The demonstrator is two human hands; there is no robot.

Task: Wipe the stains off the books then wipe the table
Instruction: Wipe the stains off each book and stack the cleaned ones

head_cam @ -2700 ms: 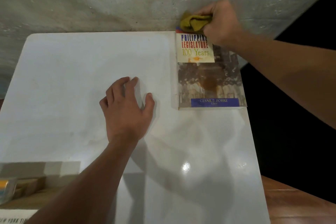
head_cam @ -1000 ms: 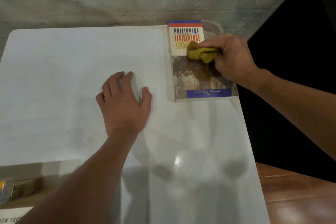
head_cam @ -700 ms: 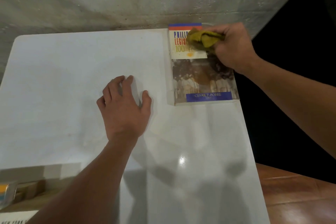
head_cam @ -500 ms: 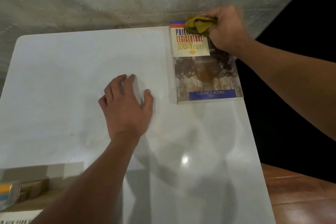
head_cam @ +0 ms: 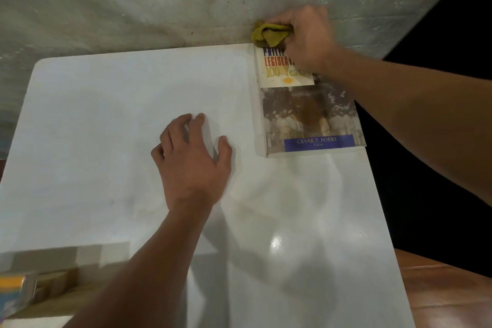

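Note:
A book (head_cam: 308, 117) titled "Philippine Legislature 100 Years" lies face up at the far right corner of the white table (head_cam: 106, 141). A brown stain (head_cam: 310, 114) marks the middle of its photo cover, and a small orange spot sits under the title. My right hand (head_cam: 306, 37) grips a crumpled yellow-green cloth (head_cam: 269, 34) at the book's top edge, covering part of the title. My left hand (head_cam: 191, 162) rests flat on the table left of the book, fingers spread.
A concrete wall runs right behind the table. At the near left corner lie more books (head_cam: 18, 293), blurred and partly cut off. The table's right edge drops to a dark gap and a wooden floor (head_cam: 447, 295).
My right hand has carried the cloth from the book's title area up to and past its top edge. My left hand has stayed in place on the table.

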